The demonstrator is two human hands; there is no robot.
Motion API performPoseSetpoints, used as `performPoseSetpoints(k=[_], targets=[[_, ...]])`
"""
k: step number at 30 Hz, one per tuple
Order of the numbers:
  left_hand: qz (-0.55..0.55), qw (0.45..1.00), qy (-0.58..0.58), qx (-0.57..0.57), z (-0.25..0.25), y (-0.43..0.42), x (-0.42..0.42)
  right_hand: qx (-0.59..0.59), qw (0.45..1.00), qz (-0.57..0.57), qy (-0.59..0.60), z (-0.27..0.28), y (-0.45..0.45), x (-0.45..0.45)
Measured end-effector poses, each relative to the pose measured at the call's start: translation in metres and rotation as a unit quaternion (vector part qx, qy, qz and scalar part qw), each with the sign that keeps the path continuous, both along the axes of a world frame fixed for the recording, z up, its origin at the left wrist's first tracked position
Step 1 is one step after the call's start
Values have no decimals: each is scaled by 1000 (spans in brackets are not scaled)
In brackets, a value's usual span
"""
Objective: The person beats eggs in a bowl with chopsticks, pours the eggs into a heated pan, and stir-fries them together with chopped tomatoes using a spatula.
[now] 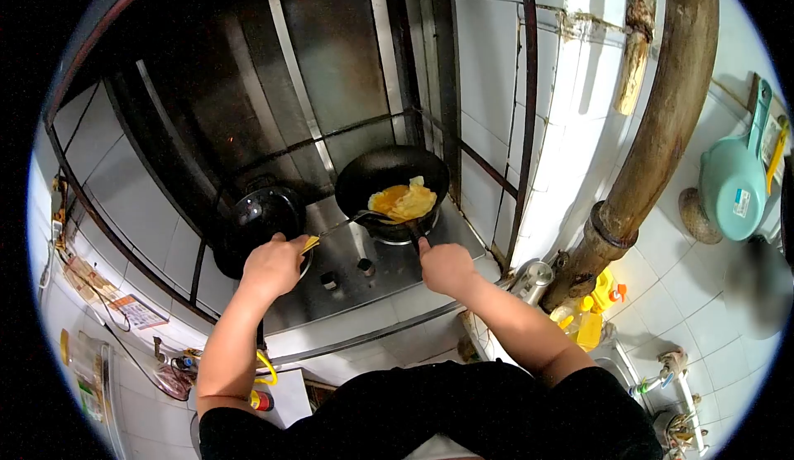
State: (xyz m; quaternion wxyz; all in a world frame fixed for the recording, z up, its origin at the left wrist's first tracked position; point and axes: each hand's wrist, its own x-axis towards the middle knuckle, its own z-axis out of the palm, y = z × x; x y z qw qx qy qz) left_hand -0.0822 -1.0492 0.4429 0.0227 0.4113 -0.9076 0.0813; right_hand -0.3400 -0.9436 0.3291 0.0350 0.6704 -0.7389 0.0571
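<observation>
My left hand (pixel 276 266) is closed around the yellow handle of a metal spatula (pixel 335 227), whose head reaches into a black wok (pixel 354 181). Yellow and white egg (pixel 407 201) lies in the wok, and the spatula's head touches its left edge. With its fingers wrapped round the wok's dark handle, my right hand (pixel 447 266) grips it from the near side. The wok sits on the right burner of a steel gas stove (pixel 380 282).
A second dark pan with a shiny lid (pixel 269 212) stands on the left burner. Metal bars (pixel 525 88) frame the stove. At right are a thick pipe (pixel 662 121), yellow bottles (pixel 589 328) and a hanging teal strainer or ladle (pixel 736 187).
</observation>
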Motion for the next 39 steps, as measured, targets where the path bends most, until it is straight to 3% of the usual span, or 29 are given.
performPoseSetpoints(k=[25, 30, 33, 39], targets=[[-8, 999, -16, 29, 29, -2, -6, 27, 999, -18, 24, 12, 4, 5], [-34, 995, -73, 56, 1, -18, -48, 4, 1000, -16, 20, 2, 1, 3], [-49, 999, -7, -15, -34, -35, -68, -6, 1000, -4, 25, -1, 1, 2], [-7, 996, 67, -62, -34, -55, -67, 16, 1000, -16, 18, 5, 2, 2]])
